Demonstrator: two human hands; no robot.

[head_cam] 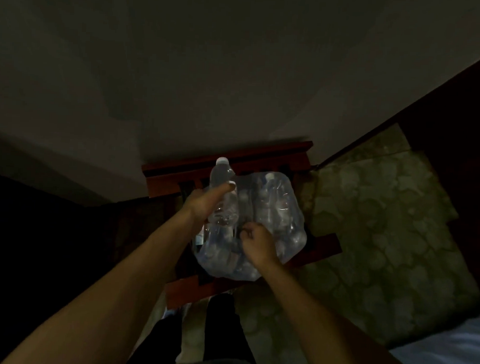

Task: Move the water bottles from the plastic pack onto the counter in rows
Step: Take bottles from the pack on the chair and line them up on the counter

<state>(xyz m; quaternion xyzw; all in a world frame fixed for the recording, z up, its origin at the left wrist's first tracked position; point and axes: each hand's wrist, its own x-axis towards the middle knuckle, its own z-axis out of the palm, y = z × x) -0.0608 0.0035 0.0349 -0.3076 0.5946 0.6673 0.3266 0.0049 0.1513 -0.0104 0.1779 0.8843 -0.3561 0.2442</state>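
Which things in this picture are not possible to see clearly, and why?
Head view only:
- Bottles still inside the plastic pack: count unclear, wrap glare and dim light.
- Left hand fingers: hidden behind the held bottle.
- Right hand: what it pinches, unclear.
- The counter: not in view.

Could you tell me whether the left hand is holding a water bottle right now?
Yes, the left hand grips a clear water bottle with a white cap, raised above the plastic pack.
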